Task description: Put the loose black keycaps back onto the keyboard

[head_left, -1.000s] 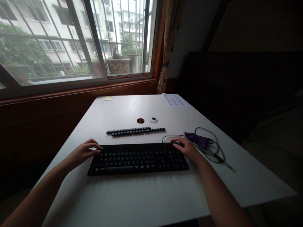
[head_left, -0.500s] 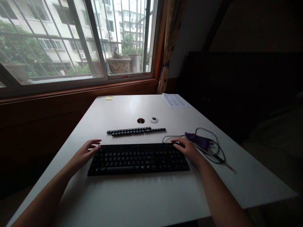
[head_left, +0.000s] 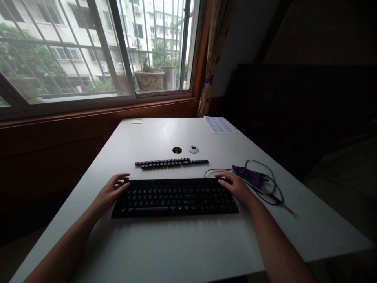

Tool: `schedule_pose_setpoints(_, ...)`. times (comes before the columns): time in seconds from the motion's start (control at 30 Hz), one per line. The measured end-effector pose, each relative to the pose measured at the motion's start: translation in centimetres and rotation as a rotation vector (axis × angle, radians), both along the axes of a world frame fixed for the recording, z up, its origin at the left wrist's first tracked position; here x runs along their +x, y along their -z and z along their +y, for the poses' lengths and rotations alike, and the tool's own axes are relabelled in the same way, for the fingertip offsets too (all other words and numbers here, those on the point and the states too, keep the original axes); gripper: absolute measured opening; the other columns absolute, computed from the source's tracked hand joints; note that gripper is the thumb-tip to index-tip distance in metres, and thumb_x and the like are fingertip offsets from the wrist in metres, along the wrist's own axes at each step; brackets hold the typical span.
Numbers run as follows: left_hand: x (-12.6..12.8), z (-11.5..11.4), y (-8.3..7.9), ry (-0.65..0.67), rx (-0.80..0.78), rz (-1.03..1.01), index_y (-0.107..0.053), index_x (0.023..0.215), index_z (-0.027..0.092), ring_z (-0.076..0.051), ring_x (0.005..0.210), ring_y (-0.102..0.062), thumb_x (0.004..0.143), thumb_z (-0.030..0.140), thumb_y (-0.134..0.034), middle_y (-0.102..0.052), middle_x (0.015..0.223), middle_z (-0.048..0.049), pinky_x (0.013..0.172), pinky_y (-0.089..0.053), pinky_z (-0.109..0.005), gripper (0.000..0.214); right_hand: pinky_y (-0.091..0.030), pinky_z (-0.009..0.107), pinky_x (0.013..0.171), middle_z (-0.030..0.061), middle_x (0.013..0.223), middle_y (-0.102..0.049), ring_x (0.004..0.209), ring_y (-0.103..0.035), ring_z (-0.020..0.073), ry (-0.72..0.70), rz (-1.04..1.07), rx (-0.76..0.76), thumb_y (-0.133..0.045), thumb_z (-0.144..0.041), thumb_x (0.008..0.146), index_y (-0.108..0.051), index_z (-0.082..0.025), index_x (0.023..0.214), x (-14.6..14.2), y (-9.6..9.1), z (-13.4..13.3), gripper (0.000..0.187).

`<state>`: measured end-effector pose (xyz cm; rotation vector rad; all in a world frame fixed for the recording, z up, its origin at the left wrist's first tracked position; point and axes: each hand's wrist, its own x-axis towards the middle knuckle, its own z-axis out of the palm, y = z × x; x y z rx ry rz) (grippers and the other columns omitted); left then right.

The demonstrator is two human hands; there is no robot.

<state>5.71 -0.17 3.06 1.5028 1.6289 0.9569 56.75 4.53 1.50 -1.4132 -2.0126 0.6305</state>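
A black keyboard (head_left: 176,198) lies flat on the white desk, its long side facing me. At its far left corner is my left hand (head_left: 113,188), with the thumb on the edge and the fingers curved around the corner. My right hand (head_left: 234,184) grips the far right corner in a similar way, thumb and fingertips near the top edge. The key rows in front show keycaps, while the strip along the far edge looks dark and bare. Just behind the keyboard, loose black keycaps (head_left: 165,163) stand lined up in rows.
To the right lie a purple cloth pouch (head_left: 250,177), a looped black cable (head_left: 275,184) and thin pointed tools (head_left: 290,211). Farther back are a round cable hole (head_left: 177,150), its white cover (head_left: 193,149), printed paper (head_left: 220,125) and a yellow note (head_left: 137,122).
The whole view has shifted slightly, with things appearing a little farther right. My left fingers reach slightly farther over the keyboard corner. The keyboard keeps its place on the desk.
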Motion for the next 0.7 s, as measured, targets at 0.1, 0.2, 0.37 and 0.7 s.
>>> schedule_pose_setpoints(0.1, 0.08, -0.03, 0.02, 0.001, -0.009, -0.008, -0.06, 0.126, 0.02, -0.029, 0.097, -0.064, 0.078, 0.061, -0.067, -0.066, 0.114, -0.0122, 0.077, -0.055, -0.04, 0.063, -0.048, 0.037, 0.08, 0.0066, 0.11, -0.069, 0.091, -0.062, 0.0237, -0.003, -0.002, 0.005, -0.055, -0.036, 0.089, -0.07, -0.024, 0.107, 0.12, 0.21, 0.1, 0.026)
schedule_pose_setpoints(0.2, 0.09, 0.01, -0.05, 0.001, -0.009, -0.02, -0.06, 0.125, 0.021, -0.03, 0.097, -0.064, 0.077, 0.061, -0.068, -0.066, 0.116, -0.0124, 0.077, -0.055, -0.039, 0.063, -0.047, 0.037, 0.08, 0.0063, 0.11, -0.069, 0.091, -0.062, 0.0235, -0.005, -0.008, -0.001, -0.055, -0.036, 0.09, -0.07, -0.024, 0.107, 0.19, 0.26, 0.1, 0.026)
schedule_pose_setpoints(0.37, -0.13, 0.38, -0.2, 0.01, -0.015, -0.011, -0.062, 0.122, 0.022, -0.03, 0.099, -0.063, 0.075, 0.06, -0.069, -0.066, 0.118, -0.012, 0.075, -0.054, -0.038, 0.061, -0.047, 0.037, 0.081, 0.0065, 0.11, -0.069, 0.094, -0.062, 0.0238, -0.001, 0.003, -0.005, -0.055, -0.036, 0.09, -0.07, -0.024, 0.107, 0.1, 0.07, -0.02, 0.025)
schedule_pose_setpoints(0.7, -0.69, 0.56, 0.32, 0.054, -0.024, 0.008, -0.059, 0.124, 0.022, -0.028, 0.098, -0.062, 0.078, 0.057, -0.067, -0.063, 0.121, -0.0117, 0.076, -0.053, -0.037, 0.058, -0.047, 0.037, 0.082, 0.006, 0.11, -0.069, 0.098, -0.062, 0.0243, 0.001, 0.005, -0.003, -0.055, -0.036, 0.09, -0.07, -0.024, 0.107, 0.05, 0.18, 0.04, 0.025)
